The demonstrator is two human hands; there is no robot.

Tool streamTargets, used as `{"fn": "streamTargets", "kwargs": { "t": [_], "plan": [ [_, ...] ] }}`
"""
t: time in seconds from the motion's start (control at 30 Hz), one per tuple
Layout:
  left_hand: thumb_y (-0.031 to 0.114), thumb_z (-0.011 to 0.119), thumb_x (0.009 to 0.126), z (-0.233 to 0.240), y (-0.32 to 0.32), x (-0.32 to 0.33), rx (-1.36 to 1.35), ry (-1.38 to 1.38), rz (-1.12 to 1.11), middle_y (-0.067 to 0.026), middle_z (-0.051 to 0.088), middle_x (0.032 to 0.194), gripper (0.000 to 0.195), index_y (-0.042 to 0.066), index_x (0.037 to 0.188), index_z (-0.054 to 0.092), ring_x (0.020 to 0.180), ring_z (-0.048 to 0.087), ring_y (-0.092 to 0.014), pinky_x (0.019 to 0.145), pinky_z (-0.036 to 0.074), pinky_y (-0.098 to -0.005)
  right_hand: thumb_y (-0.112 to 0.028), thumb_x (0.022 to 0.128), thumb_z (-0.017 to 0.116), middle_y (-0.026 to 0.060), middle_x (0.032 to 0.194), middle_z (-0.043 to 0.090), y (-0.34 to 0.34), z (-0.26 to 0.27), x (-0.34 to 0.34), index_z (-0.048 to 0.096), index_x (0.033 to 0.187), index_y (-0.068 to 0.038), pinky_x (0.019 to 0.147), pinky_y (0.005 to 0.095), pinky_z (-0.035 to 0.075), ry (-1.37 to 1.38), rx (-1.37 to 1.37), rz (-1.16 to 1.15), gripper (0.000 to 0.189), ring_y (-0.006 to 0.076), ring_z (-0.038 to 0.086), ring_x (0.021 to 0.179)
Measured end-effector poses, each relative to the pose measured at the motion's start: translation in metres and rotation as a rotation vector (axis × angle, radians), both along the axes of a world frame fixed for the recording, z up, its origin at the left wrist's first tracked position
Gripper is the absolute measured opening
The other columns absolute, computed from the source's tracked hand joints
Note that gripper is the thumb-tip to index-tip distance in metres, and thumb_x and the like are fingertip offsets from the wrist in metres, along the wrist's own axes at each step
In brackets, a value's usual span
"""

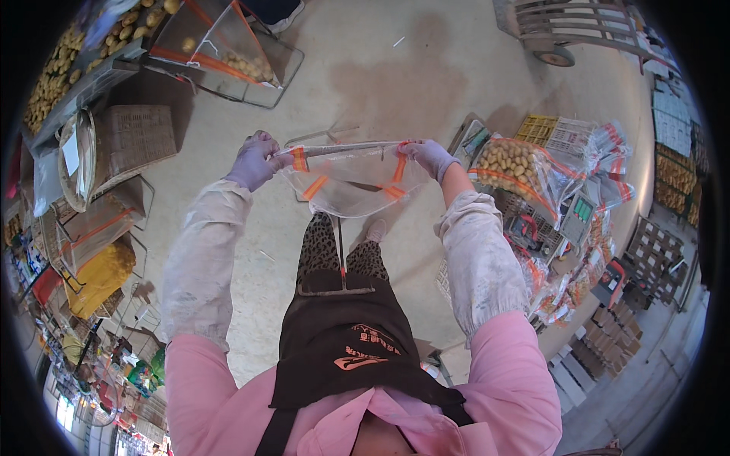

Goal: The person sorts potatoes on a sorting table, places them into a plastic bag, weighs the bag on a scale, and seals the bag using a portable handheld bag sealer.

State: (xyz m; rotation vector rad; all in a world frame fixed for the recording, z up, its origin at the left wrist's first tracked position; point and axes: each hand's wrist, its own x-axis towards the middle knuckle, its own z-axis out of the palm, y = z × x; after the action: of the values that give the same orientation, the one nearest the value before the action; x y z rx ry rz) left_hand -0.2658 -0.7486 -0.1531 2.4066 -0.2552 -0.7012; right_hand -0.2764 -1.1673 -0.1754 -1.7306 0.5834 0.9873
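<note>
Both of my hands wear thin purple gloves and stretch the mouth of a clear mesh bag (342,171) with orange stripes. My left hand (256,159) grips its rim at the left corner, fingers pinched on the edge. At the opposite corner, my right hand (428,155) pinches the rim beside an orange stripe. The bag hangs in front of my legs, over a metal bag stand (336,292) whose thin post and foot bar show below it. I see nothing inside the bag. The upper part of the stand is partly hidden behind the mesh.
A potato-filled mesh bag (507,165) lies right, near crates (536,130) and a digital scale display (579,214). At upper left, potatoes cover a sorting table (85,94); a part-filled bag on a frame (228,57) stands nearby. A wheeled cart (570,31) is at upper right.
</note>
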Motion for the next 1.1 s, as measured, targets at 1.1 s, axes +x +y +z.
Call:
{"fn": "streamTargets", "kwargs": {
  "t": [1.1],
  "plan": [
    [0.017,0.066,0.081,-0.087,-0.03,-0.041,0.217,-0.273,-0.192,-0.0155,0.029,0.162,0.012,0.006,0.081,0.069,0.142,0.038,-0.036,0.121,0.027,-0.0432,-0.029,0.088,0.068,0.0129,0.089,0.07,0.0,-0.079,-0.018,0.071,0.098,-0.01,0.08,0.0399,0.05,-0.494,-0.458,0.421,0.022,0.0288,0.066,0.086]
  ]
}}
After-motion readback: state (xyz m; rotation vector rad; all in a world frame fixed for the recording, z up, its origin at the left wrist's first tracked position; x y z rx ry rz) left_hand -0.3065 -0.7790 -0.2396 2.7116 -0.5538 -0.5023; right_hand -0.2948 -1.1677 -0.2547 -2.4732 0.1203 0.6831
